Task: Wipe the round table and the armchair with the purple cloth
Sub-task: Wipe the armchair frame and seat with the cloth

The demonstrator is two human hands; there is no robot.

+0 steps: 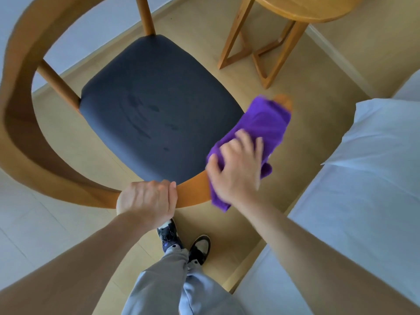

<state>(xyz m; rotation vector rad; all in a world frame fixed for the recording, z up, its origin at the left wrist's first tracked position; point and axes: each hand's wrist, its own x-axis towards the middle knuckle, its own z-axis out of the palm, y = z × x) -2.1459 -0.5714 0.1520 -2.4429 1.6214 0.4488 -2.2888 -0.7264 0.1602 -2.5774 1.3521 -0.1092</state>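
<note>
Pale wooden floor (295, 83) under armchair (159, 105), round table (300, 7) beside it, white bed (363, 201) at right.

Floor (302, 123): light wood-look boards, with pale tiles at lower left. Bed (354, 223): white sheet, at right, bearing a white pillow (384, 133). Wall (75, 30): pale, with low skirting.
</note>
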